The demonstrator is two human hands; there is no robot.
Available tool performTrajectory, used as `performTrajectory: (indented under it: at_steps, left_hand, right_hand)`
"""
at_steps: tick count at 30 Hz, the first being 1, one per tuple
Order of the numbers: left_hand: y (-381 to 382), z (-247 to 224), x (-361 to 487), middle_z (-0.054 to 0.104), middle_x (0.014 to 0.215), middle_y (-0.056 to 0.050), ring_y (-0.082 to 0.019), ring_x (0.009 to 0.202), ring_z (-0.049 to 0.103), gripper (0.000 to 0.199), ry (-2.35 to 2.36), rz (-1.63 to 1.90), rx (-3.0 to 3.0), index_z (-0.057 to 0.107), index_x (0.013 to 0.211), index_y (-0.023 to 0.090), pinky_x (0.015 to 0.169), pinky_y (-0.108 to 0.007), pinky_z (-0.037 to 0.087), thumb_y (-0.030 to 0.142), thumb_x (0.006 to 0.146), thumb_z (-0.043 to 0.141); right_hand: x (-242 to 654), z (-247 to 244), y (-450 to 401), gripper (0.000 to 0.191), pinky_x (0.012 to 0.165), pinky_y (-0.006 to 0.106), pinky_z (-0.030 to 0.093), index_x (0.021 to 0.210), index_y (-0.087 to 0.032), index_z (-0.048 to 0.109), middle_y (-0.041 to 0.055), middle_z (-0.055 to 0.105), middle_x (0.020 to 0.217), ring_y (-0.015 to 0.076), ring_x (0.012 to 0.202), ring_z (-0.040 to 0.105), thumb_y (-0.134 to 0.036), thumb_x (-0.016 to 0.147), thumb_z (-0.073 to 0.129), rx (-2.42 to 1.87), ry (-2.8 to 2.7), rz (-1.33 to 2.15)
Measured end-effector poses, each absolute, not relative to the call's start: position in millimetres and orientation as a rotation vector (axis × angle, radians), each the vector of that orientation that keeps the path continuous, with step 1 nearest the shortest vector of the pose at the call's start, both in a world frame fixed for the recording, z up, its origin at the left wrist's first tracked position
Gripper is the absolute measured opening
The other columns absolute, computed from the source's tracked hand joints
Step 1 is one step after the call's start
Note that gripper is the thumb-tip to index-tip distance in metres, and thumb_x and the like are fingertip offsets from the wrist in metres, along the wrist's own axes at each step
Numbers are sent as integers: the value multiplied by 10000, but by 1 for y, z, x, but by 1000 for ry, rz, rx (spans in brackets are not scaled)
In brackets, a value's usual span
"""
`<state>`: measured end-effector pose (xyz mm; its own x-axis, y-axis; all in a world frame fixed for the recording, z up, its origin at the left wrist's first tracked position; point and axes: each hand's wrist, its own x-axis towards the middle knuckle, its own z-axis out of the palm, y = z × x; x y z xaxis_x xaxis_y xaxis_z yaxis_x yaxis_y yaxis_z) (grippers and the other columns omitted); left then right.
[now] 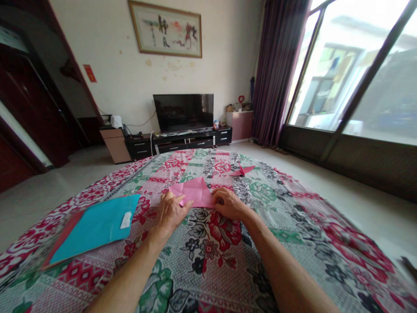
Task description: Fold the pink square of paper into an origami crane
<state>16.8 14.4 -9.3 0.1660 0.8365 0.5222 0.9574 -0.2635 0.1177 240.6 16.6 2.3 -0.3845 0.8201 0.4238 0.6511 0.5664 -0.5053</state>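
Note:
A sheet of pink paper (pixel 195 191) with crease lines lies on the table in front of me. My left hand (pixel 172 209) holds its left side, with fingers bent over the paper and the thumb along the near edge. At the right corner, my right hand (pixel 228 202) has its thumb and fingers closed on the paper; the fingertips are partly hidden. Beyond the right hand rests a folded pink paper crane (pixel 242 171) with its wings spread.
A round table with a flowered cloth (pixel 208 261) fills the foreground. To the left lies a packet of coloured paper, blue on top (pixel 97 226). Farther back are a television (pixel 184 113) on a low black cabinet (pixel 195 142), a purple curtain (pixel 276 69) and a large window.

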Motion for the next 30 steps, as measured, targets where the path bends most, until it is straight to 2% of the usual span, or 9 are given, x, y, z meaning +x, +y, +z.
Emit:
performTrajectory:
  at_steps: [3, 7, 10, 14, 21, 30]
  left_hand:
    - [16, -10, 16, 638, 797, -109, -234, 819, 544, 457, -1733, -726, -2198, 711, 975, 185, 811, -342, 410, 536, 771, 502]
    - [17, -10, 16, 631, 784, -119, -235, 804, 545, 475, -1726, -720, -2196, 717, 960, 178, 804, -347, 412, 543, 781, 473]
    - [16, -9, 16, 626, 773, -120, -234, 795, 546, 455, -1724, -735, -2196, 722, 944, 188, 792, -345, 412, 524, 795, 454]
    - [16, -9, 16, 625, 764, -117, -237, 794, 545, 431, -1721, -729, -2201, 724, 935, 198, 777, -347, 411, 508, 792, 461]
    - [19, -12, 15, 628, 761, -113, -235, 796, 544, 423, -1714, -757, -2192, 722, 941, 190, 777, -347, 406, 503, 784, 485]
    - [17, -11, 16, 637, 789, -122, -245, 825, 549, 465, -1737, -757, -2191, 721, 947, 183, 807, -351, 407, 547, 769, 493]
  right_hand:
    - [241, 2, 17, 197, 832, 294, 441, 732, -173, 643, 56, 628, 923, 169, 901, 560, -34, 638, 539, -1161, -2203, 332]
    - [242, 5, 14, 293, 956, 373, 379, 866, -258, 692, 36, 544, 1178, 196, 1101, 495, -68, 714, 527, -1207, -2259, 367]
    - [242, 4, 13, 364, 1008, 415, 334, 894, -312, 700, 1, 482, 1278, 211, 1188, 435, -55, 723, 508, -1237, -2294, 412]
    - [243, 1, 15, 378, 1026, 428, 320, 904, -321, 708, -8, 476, 1298, 215, 1194, 434, -53, 736, 502, -1219, -2338, 385]
    - [245, 6, 15, 291, 1010, 409, 355, 925, -292, 714, 19, 550, 1253, 215, 1144, 499, -122, 788, 521, -1184, -2396, 367]
    - [259, 22, 10, 530, 1067, 390, 300, 957, -278, 708, -15, 469, 1347, 212, 1227, 444, 44, 637, 434, -1299, -2410, 574]
